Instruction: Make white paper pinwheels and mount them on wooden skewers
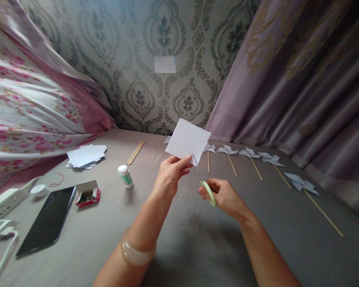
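My left hand pinches a square sheet of white paper by its lower edge, holding it up above the grey cloth. In my right hand is a pair of scissors with pale green handles, my fingers closed around them. The scissor blades reach the paper's lower corner, close to my left thumb. Whether they have cut into the sheet, I cannot tell. Behind the paper, one pinwheel is mostly hidden. To the right, several white paper pinwheels on wooden sticks lie in a row.
At left lie a stack of white paper, several wooden sticks and a white-and-green bottle. Nearer are a small red box of tiny metal pieces, a black phone, a white cap, a red string and a power strip.
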The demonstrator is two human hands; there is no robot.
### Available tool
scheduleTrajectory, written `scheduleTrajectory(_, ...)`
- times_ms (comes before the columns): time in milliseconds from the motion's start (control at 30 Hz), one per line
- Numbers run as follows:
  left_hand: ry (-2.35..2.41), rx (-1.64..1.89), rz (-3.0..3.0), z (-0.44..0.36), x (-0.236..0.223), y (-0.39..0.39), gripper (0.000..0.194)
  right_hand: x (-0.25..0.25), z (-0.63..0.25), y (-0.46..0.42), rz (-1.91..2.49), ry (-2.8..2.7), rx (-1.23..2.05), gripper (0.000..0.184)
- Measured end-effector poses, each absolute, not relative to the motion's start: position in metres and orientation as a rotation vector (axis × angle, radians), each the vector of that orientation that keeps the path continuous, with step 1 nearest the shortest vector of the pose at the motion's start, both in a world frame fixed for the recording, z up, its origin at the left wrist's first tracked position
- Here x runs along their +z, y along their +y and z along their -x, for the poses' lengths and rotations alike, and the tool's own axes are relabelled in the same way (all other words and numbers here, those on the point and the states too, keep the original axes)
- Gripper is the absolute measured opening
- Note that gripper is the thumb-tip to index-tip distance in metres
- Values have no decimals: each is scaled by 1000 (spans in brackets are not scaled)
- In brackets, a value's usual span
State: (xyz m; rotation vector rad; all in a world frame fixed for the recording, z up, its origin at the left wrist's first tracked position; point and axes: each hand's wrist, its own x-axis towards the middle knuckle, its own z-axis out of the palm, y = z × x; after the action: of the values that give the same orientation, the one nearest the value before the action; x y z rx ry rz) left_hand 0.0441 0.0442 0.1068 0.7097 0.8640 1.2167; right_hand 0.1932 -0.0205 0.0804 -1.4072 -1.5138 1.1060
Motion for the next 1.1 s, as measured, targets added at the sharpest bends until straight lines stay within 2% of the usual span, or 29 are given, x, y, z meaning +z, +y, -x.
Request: scheduleTrajectory(1100, 843, 1228, -729, -39, 106, 48, 22, 78, -188, -18, 1491, -1378, 1048, 47)
